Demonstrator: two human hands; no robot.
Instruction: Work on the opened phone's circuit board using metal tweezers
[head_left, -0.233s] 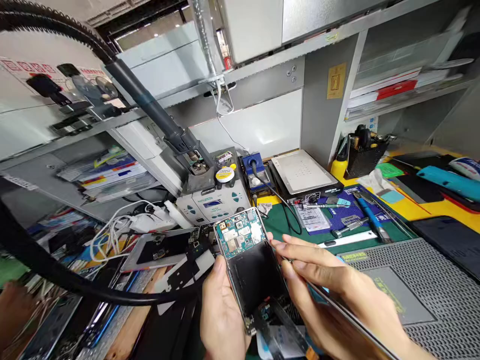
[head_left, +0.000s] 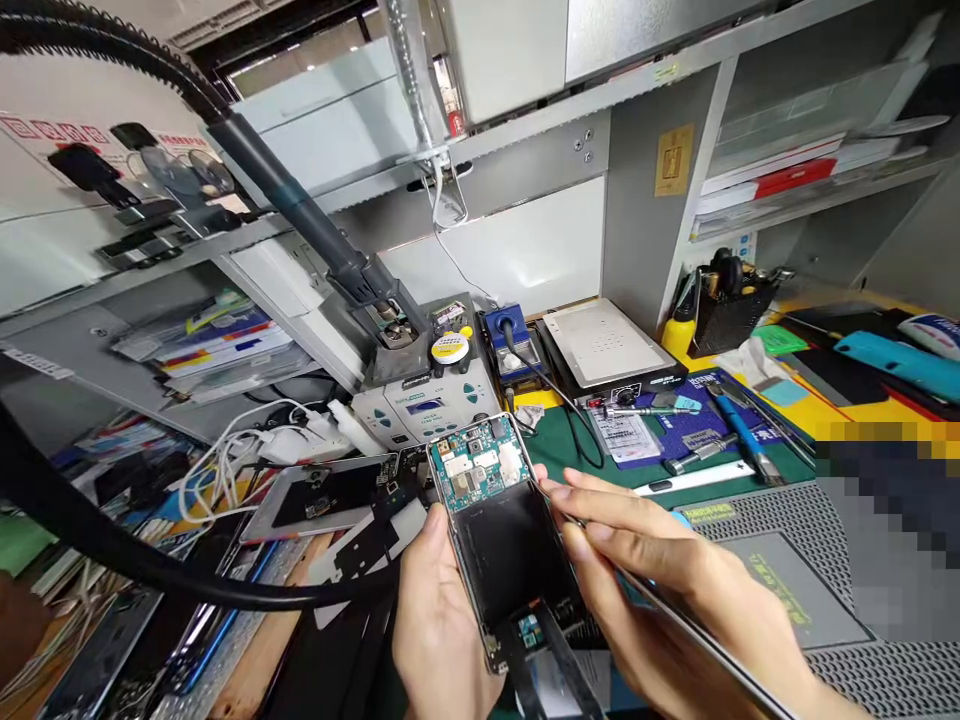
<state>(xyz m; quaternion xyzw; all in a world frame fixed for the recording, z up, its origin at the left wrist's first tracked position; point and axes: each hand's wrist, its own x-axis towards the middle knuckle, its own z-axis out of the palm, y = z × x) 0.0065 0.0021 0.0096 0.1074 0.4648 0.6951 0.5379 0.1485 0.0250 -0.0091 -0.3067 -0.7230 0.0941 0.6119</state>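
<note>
An opened phone [head_left: 501, 530] with its back off shows a teal circuit board at the top and a black battery bay below. My left hand [head_left: 435, 625] grips it from the left edge, tilted up toward me. My right hand [head_left: 660, 580] is pinched on thin metal tweezers [head_left: 675, 625], whose tips reach the phone's right edge near the board. A black flex strip hangs at the phone's lower end.
A rework station [head_left: 427, 400] with a hot-air hose [head_left: 300, 215] stands behind. A heating plate [head_left: 607, 350], a blue tool mat [head_left: 675, 420], a grey ribbed mat [head_left: 765, 580], another dismantled phone [head_left: 322, 500] and white cables [head_left: 232, 460] surround the hands.
The phone has shifted slightly left and up in my left hand. My right hand with the tweezers stays almost in place.
</note>
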